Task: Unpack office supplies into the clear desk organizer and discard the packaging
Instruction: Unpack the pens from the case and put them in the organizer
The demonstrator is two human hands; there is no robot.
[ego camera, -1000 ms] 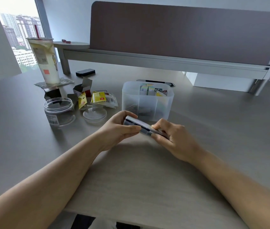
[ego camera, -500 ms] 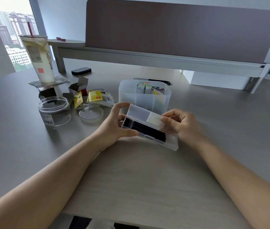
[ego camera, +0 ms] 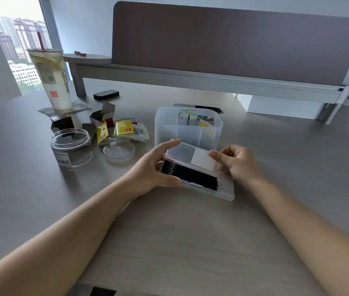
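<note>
Frosted clear plastic is what you have between your hands: the pen case (ego camera: 199, 174), which a second ago was closed and held edge-on, now lies low over the desk (ego camera: 169, 242) with its lid (ego camera: 190, 155) swung up and back. That exposes the row of black pens (ego camera: 188, 176) lying side by side in the tray, so the opening step looks done and the contents are ready to come out. Your left hand (ego camera: 154, 167) grasps the left end of the case, thumb curled along the near edge and the forefinger stretched over the top corner of the lid; the other fingers are hidden behind the plastic. Your right hand (ego camera: 235, 163) has its fingers bent, pinching the right edge of the lid and holding it up. Neither hand touches the pens themselves. The clear desk organizer (ego camera: 188, 133) stands just behind the case, well within reach, with small boxes already in its back compartments and the front ones looking free, though the frosted wall blurs that. To the left, the empty jar (ego camera: 70, 147), its loose lid (ego camera: 118, 149) and the torn yellow wrappers (ego camera: 124, 128) sit on the desk, so packaging is not yet discarded.
</note>
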